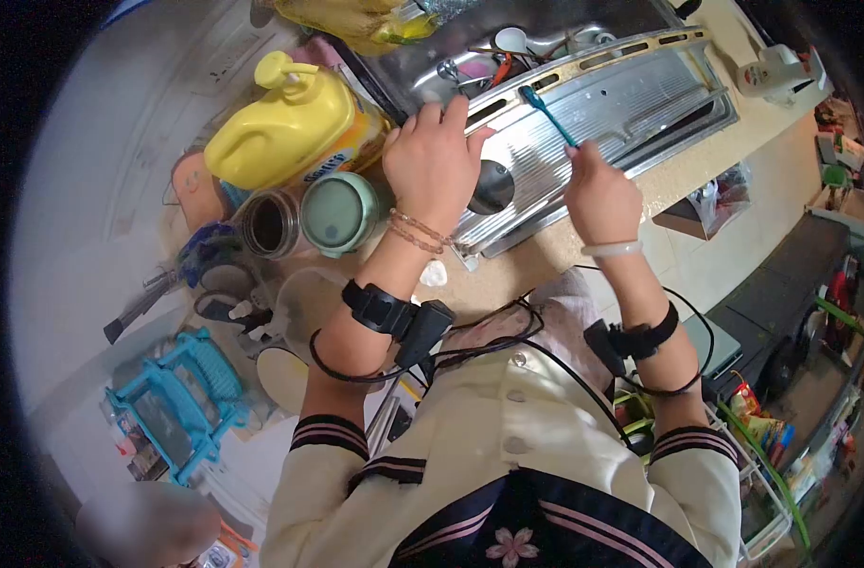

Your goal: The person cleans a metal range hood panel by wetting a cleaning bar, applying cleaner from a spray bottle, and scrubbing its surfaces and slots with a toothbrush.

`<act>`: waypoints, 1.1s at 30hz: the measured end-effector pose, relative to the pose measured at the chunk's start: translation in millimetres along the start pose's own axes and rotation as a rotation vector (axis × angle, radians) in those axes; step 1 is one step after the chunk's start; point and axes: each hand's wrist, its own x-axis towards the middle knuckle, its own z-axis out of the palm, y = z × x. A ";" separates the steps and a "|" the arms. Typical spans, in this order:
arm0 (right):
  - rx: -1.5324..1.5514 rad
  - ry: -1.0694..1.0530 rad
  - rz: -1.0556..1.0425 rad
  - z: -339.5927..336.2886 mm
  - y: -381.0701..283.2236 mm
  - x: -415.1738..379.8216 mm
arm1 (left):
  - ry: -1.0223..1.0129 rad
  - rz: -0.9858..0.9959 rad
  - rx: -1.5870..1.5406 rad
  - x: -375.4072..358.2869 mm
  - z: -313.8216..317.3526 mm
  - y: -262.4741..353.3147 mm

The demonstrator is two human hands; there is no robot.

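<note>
In the head view, the right hand grips a teal toothbrush, its head beyond the fingertips, over the ribbed metal panel. Left of those fingers, the left hand rests at the panel's end; I cannot tell whether it grips. Short strokes, 1 groove at a time, should scrub best.

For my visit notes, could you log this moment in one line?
right hand: holds brush over panel | left hand: at panel edge | jug: beside left hand
</note>
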 end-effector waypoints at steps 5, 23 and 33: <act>-0.002 -0.003 0.067 0.4 6.9 -2.9 | -0.039 -0.010 0.009 0.0 -1.0 -0.1; 0.032 -0.009 0.084 2.0 7.5 -2.2 | 0.016 0.001 0.049 -0.2 1.4 1.5; 0.056 -0.032 -0.018 -2.3 -6.0 -9.6 | 0.018 0.018 0.038 -0.2 1.5 1.5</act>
